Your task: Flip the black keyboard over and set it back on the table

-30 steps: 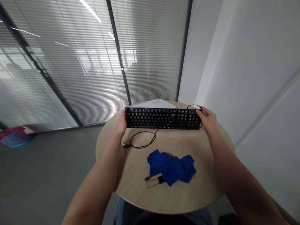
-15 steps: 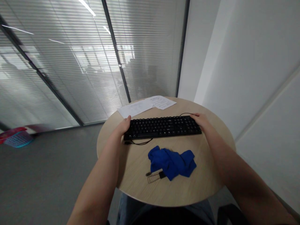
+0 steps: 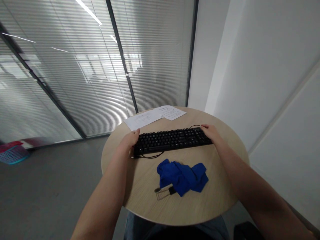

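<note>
A black keyboard [image 3: 172, 140] lies across the round wooden table [image 3: 140, 193], with my hands at its two ends. My left hand [image 3: 132, 138] grips the left end, thumb up along the edge. At the other end, my right hand [image 3: 210, 131] holds the far right corner, its fingers partly hidden by the keyboard. A thin black cable [image 3: 153, 156] loops out in front of the keyboard on the left. Nearer to me lies a crumpled blue cloth [image 3: 183, 176]. Partly under it is a small tool with a wire loop and a dark end [image 3: 163, 193].
White printed papers [image 3: 145, 119] lie at the table's far edge. Behind stands a glass partition with blinds [image 3: 155, 83], and a white wall [image 3: 270, 83] is on the right. A red and blue basket [image 3: 13, 154] stands on the floor at left.
The keyboard has tilted slightly, its right end a little nearer my body's midline, with both hands still on it. The whole view has shifted slightly.
</note>
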Demonstrator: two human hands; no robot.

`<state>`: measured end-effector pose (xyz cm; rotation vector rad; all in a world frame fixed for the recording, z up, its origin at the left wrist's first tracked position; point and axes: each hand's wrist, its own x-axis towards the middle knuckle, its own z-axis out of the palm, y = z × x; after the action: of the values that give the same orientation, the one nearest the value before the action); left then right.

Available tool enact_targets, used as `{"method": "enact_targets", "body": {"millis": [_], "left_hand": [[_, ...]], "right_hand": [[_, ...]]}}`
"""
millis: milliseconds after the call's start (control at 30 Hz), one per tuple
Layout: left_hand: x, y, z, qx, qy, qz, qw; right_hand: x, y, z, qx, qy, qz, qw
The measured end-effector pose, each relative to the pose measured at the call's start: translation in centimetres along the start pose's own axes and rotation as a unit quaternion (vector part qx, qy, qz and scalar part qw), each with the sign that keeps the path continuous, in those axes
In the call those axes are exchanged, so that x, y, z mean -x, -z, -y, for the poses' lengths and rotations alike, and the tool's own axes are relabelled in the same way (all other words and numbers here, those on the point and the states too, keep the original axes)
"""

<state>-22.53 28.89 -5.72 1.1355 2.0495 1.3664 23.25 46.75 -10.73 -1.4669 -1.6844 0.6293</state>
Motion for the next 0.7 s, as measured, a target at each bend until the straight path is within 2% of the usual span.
{"method": "enact_targets", "body": {"millis": [133,400,567,633,700], "left_hand": [[0.1,-0.4,-0.2,-0.062,0.019,-0.01,0.998],[0.7,-0.9,-0.3,-0.125,0.007,-0.024,0.992],[1.0,-0.6,-0.8,-0.17,-0.001,-0.042,0.985],[1.1,-0.7,-0.9,-0.185,-0.006,-0.043,0.982],[1.1,-0.9,-0.9,-0.193,-0.009,-0.042,0.98]], "right_hand": [[0.0,0.0,0.0,0.009,0.005,0.003,1.0],[0.2,0.2,-0.4,0.009,0.007,0.01,1.0],[0.9,0.2,0.5,0.017,0.018,0.033,0.999],[1.1,0.5,1.4,0.025,0.05,0.019,0.998],[1.3,0.9,2.6,0.022,0.133,-0.015,0.991]]}}
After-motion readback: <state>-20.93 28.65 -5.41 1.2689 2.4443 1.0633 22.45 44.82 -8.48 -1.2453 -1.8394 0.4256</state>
